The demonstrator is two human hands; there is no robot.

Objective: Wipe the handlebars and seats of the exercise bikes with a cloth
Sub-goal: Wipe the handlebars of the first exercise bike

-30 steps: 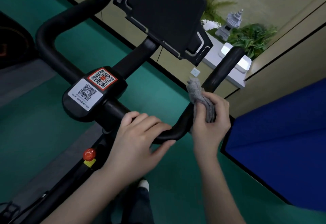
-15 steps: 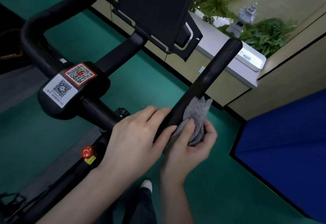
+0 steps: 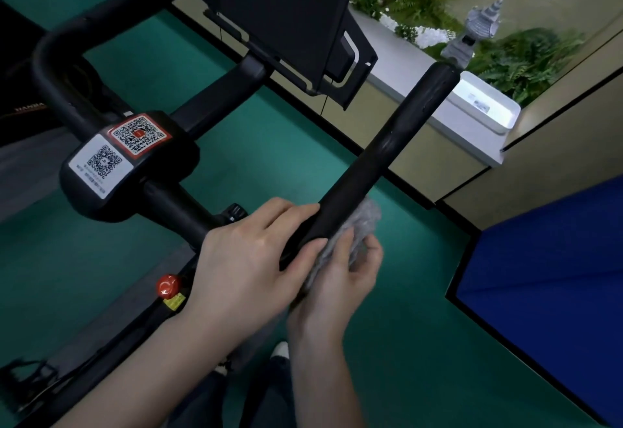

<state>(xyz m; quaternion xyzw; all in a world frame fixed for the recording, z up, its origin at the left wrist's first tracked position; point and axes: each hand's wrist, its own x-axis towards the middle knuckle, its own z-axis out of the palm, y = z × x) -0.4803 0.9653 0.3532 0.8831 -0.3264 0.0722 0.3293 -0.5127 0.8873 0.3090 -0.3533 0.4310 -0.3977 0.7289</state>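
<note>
The step in hand looks like wiping the right prong of the handlebar (image 3: 381,157), low down near its bend.

Nearest the camera, the left hand (image 3: 246,259) lies over the bar at the bend, its fingers (image 3: 286,211) curled together across the top and the thumb underneath, so it is clamped on the bar and seems to steady it. Just beside it the right hand (image 3: 340,279) comes up from below, its fingers pinched on a grey cloth (image 3: 357,228) and pressing it against the underside and outer face of the prong. The cloth is bunched, soft and slightly blurred; part of it is hidden behind the bar.

The next move, as I judge it, calls for sliding the cloth up the prong toward its far end while keeping it wrapped round the tube, then crossing to the left prong (image 3: 54,66); no seat is in view.

The bar is matt black, round and thick, with faint scuffs near its blunt end. Farther off, the stem carries a housing with two QR labels (image 3: 118,147), and a dark screen (image 3: 286,16) stands behind it.
</note>
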